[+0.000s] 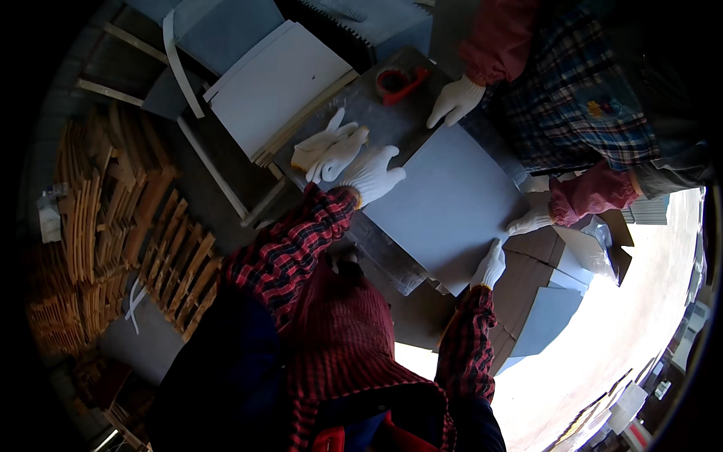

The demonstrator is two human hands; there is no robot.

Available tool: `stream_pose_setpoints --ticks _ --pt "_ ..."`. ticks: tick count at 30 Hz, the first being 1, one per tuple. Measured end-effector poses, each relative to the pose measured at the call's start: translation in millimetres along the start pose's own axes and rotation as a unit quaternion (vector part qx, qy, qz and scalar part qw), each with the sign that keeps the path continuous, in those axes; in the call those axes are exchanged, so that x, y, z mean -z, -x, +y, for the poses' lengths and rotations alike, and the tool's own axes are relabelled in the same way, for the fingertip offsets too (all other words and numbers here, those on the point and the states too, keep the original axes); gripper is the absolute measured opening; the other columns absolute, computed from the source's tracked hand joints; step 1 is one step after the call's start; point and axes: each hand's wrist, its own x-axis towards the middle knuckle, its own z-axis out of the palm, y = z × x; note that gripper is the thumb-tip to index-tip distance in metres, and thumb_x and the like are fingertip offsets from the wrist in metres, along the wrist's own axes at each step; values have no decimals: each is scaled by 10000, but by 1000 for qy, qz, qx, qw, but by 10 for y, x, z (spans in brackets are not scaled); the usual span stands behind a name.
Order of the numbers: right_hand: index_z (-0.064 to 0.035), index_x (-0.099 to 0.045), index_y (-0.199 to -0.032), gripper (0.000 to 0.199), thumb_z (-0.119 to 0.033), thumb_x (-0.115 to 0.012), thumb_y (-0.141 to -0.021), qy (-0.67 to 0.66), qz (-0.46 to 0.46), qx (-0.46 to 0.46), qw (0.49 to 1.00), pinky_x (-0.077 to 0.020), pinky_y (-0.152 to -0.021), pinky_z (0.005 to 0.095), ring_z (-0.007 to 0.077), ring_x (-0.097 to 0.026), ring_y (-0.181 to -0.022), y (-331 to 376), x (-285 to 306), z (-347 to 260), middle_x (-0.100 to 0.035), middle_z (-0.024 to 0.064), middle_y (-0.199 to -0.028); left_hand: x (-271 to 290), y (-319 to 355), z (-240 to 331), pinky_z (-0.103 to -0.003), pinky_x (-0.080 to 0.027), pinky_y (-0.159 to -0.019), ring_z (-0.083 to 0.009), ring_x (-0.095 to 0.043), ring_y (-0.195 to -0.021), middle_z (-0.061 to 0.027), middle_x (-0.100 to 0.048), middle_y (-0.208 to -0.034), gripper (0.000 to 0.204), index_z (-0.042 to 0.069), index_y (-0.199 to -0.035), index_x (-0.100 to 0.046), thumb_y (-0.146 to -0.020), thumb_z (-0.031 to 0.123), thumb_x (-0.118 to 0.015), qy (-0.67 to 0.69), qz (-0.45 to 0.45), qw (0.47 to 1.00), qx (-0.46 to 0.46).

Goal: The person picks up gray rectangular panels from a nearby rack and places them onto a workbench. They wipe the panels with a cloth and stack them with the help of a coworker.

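A flat grey sheet [450, 200] lies on a stack on the worktable before me, set at a slant. My left hand [373, 177], in a white knit glove, rests at its left edge with thumb and fingers apart. At the near right corner my right hand [489, 265], also gloved, lies along the edge, fingers stretched out. Across from me a co-worker's gloved hand [456, 102] touches the far corner. The co-worker's other gloved hand [530, 220] is at the right corner, close to my right fingertips. Loose white gloves [330, 148] lie beside my left hand.
A red tape dispenser [399, 85] sits at the table's far end. White boards [279, 83] are stacked to the left. Bundles of wooden slats [113, 196] stand farther left. An open cardboard box [602, 245] and a grey panel [547, 320] are at right, near bright floor.
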Motion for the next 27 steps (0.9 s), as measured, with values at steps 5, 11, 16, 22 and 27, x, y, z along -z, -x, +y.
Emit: stream_pose_setpoints --ticks 5,11,16,22,27 --pt "15 -650 -1149 522 -462 -527 -975 336 -4 105 936 -509 -794 428 349 -680 -876 195 207 -389 -714 208 -916 -190 419 -298 -439 -351 -1112 -394 -413 -1361 -225 -393 -1505 916 62 -1513 -306 -788 463 -697 16 -87 993 71" --pt "-54 -591 -1314 590 -521 -564 -954 143 50 74 986 -516 -786 352 245 -682 -931 337 1043 -252 -707 115 -1110 -455 355 -295 -398 -287 -1159 -369 -335 -1427 -220 -249 -1592 999 32 -1555 -175 -829 521 -655 95 -85 987 103" --pt "-115 -266 -1548 819 -625 -506 -954 -52 -197 4 979 -394 -1064 470 301 -441 -1311 711 440 604 -402 151 -1485 -660 272 -177 -372 -250 -1180 -338 -304 -1451 -198 -273 -1588 985 13 -1546 -196 -841 539 -639 109 -44 987 111" --pt "-154 -407 -1472 721 -609 -564 -936 -381 -173 -267 868 -418 -1029 379 227 -472 -1237 823 55 59 -479 23 -1398 -712 277 -194 -392 -264 -1175 -339 -319 -1441 -204 -294 -1575 985 7 -1537 -219 -820 505 -674 98 -6 988 123" --pt "-106 -481 -1421 760 -642 -603 -896 -296 -144 -293 898 -444 -937 366 191 -504 -1142 876 72 -212 -528 1 -1307 -646 289 -13 -407 -269 -1174 -352 -311 -1437 -222 -297 -1561 1003 -9 -1526 -226 -799 488 -707 76 -21 986 146"
